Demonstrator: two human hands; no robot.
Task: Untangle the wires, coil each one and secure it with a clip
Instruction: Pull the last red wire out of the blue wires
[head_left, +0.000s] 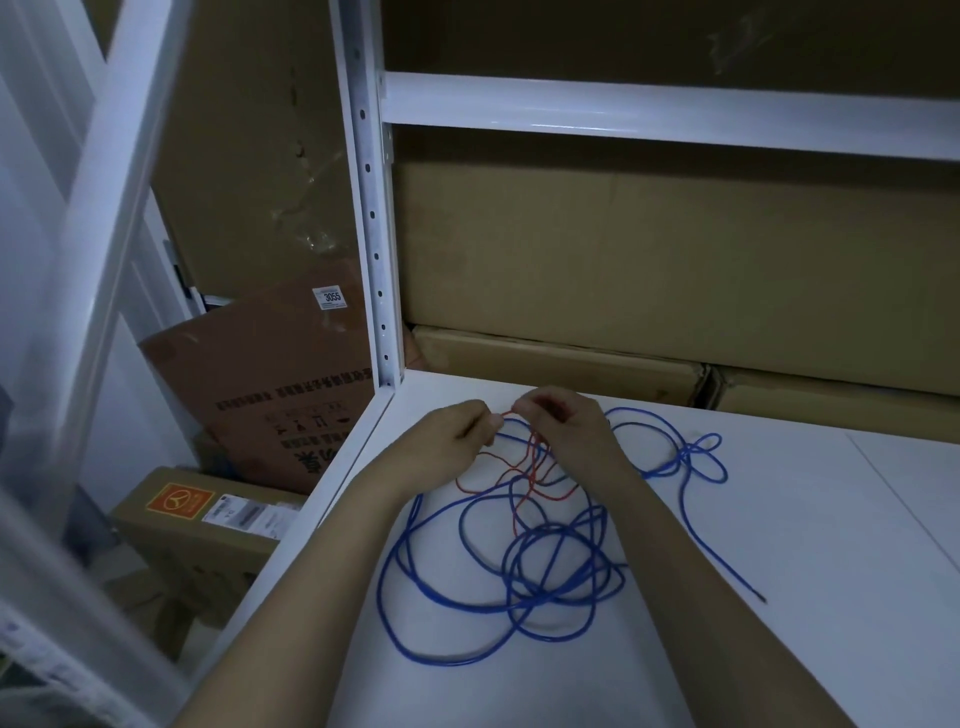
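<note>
A long blue wire (441, 597) lies in tangled loops on the white shelf (805, 545), with one free end (761, 598) reaching out to the right. A thin red wire (519, 480) is woven through the blue loops near the back. My left hand (457, 434) pinches the red wire at its upper end. My right hand (563, 421) has its fingers curled round the same red wire just to the right, the two hands nearly touching. No clip is in view.
Cardboard boxes (623, 249) fill the back of the shelf behind the hands. A white perforated upright post (371, 208) stands at the shelf's left corner. More boxes (260, 395) lie on the floor to the left, below the shelf edge.
</note>
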